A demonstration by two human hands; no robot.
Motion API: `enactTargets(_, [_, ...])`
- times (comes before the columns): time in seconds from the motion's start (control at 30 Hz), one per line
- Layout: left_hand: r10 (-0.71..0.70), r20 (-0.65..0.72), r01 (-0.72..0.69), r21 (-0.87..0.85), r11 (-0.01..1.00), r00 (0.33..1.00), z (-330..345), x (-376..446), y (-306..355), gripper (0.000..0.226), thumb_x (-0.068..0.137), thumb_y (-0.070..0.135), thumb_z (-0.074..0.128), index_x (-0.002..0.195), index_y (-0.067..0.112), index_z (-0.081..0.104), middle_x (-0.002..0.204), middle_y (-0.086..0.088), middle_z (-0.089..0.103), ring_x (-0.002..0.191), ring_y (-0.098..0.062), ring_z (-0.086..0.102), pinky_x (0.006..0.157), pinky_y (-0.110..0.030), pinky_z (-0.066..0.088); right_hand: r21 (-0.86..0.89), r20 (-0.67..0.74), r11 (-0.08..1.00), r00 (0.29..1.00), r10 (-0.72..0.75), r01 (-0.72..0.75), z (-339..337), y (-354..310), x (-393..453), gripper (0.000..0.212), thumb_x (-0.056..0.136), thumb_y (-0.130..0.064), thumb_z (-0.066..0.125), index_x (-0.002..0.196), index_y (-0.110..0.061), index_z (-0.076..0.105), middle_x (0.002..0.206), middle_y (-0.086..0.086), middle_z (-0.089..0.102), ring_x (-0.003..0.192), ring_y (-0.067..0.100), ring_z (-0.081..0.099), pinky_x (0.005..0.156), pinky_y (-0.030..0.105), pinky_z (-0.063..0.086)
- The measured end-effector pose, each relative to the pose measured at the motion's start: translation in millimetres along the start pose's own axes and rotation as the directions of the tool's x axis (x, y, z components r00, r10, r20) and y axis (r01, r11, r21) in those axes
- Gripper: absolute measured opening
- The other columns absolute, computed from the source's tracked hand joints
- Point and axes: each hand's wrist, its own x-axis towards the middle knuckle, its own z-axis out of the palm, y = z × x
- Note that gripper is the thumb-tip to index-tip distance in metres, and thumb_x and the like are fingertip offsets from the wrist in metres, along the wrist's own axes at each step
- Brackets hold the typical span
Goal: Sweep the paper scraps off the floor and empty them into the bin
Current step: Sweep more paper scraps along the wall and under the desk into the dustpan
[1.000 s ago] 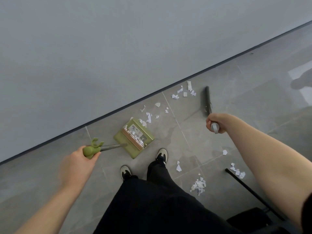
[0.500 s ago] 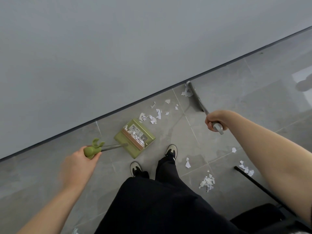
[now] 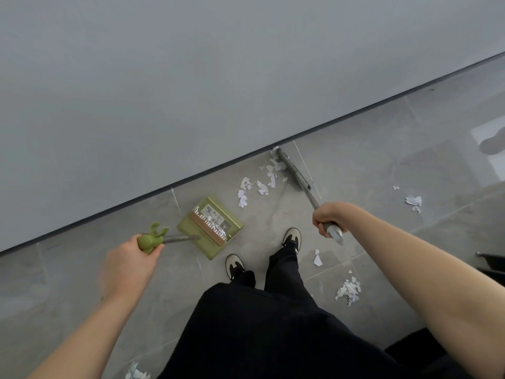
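Note:
My left hand (image 3: 128, 265) grips the green handle of a long-handled dustpan (image 3: 210, 227), whose green pan rests on the grey tiled floor in front of my feet and holds some paper scraps. My right hand (image 3: 329, 217) grips the grey broom handle. The broom head (image 3: 292, 169) lies on the floor by the wall's base. A cluster of white paper scraps (image 3: 259, 180) lies between the broom head and the pan. More scraps lie in a pile (image 3: 348, 289) right of my feet, with one piece (image 3: 317, 259) near my right shoe.
A grey wall (image 3: 191, 77) with a dark skirting line runs diagonally across the view. Scattered scraps (image 3: 414, 202) lie at the far right and others (image 3: 136, 373) at the bottom edge. A dark object (image 3: 492, 262) sticks in from the right edge. No bin is in view.
The broom head swung from open floor to the wall's base and now pushes the far scraps leftward toward the pan. The dustpan has stayed in place.

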Motion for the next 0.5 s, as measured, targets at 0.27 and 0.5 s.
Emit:
enactTargets(0.27, [-0.015,0.002,0.015,-0.023,1.000,1.000,2,0,-39,0.022,0.083,0.031,0.077,0.090,0.010,0.071,0.072,-0.017,0.067,0.074,-0.042,0.061,0.060,-0.037,0.044,-0.123,0.061,0.991,0.997,-0.052,0.060,71,17,-28,0.019,0.076,0.010,0.030,0.078,0.001,0.047,0.040,0.005,0.045,0.041,0.020,0.038,0.047,0.028,0.041])
enactTargets(0.5, [-0.022,-0.005,0.022,-0.018,1.000,1.000,2,-4,-60,0.025,0.082,0.032,0.078,0.092,0.010,0.071,0.071,-0.017,0.067,0.073,-0.042,0.062,0.058,-0.035,0.043,-0.014,0.027,0.999,0.999,-0.028,0.029,72,12,-50,0.022,0.084,0.008,0.032,0.070,-0.006,0.042,0.041,0.004,0.039,0.026,0.013,0.031,0.031,0.014,0.031])
